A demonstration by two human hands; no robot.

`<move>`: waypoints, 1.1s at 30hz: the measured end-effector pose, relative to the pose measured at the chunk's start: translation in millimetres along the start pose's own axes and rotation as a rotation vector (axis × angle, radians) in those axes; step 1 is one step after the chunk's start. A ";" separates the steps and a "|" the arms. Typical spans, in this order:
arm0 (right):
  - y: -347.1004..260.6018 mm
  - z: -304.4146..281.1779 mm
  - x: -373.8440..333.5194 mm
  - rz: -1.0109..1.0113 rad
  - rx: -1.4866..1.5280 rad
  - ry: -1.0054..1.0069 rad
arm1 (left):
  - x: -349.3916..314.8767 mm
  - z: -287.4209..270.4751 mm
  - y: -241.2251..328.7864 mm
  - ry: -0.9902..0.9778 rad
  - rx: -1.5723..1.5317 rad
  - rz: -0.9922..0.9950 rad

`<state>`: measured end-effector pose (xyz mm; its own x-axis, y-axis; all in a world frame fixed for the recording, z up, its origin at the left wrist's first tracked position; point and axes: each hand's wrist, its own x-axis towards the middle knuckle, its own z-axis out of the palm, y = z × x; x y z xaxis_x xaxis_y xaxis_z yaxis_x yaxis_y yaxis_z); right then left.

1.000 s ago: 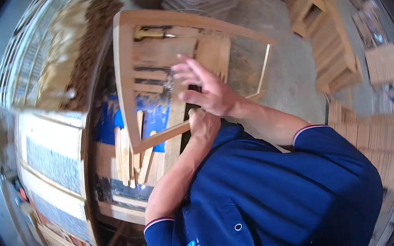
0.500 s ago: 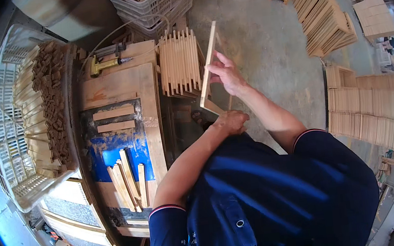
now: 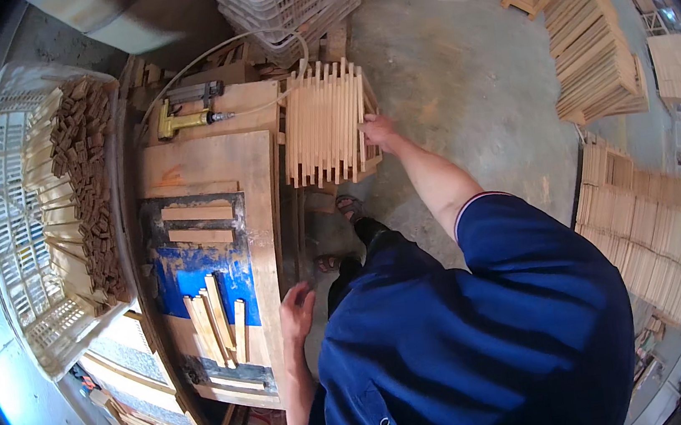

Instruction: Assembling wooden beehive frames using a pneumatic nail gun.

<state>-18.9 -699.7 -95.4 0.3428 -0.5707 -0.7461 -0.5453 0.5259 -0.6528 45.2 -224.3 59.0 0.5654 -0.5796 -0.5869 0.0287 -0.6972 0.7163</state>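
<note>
My right hand point(image 3: 380, 129) is at the right end of a stack of light wooden frames point(image 3: 324, 126), beyond the bench's right edge. Its fingers close on the outermost wooden frame point(image 3: 371, 152), which stands against the others. Beside the bench's near right edge hangs my left hand point(image 3: 297, 310), with nothing in it and its fingers loosely apart. On the worktop point(image 3: 261, 213) near that hand lie several narrow wooden strips point(image 3: 217, 319). Two flat wooden pieces point(image 3: 198, 214) lie farther up the worktop.
A yellow air-powered driver point(image 3: 179, 122) with a hose lies at the bench's far end. At the left is a white crate point(image 3: 1, 217) packed with wooden sticks point(image 3: 85, 149). White baskets point(image 3: 291, 4) stand at the back. Stacked wooden frames point(image 3: 590, 41) and wooden piles point(image 3: 652, 219) line the right.
The wooden frame moved from between both hands to the stack, carried by my right hand. My left hand let go and swung left to the bench edge.
</note>
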 end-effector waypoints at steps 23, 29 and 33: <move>37.0 -60.6 147.0 -0.310 -0.343 -0.054 | -107.0 -170.6 -145.6 0.996 -0.073 -0.347; 23.9 -9.9 -28.6 -0.167 -0.695 -0.182 | -68.9 -370.3 -194.0 1.306 0.051 -0.421; 44.9 6.6 -75.1 -0.147 -0.764 -0.219 | -45.9 -493.3 -318.5 1.208 -0.249 -0.240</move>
<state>-64.0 -629.1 -69.5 0.5506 -0.4227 -0.7198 -0.8279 -0.1666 -0.5355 416.8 232.4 44.0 0.9134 0.3977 -0.0866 0.3153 -0.5566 0.7686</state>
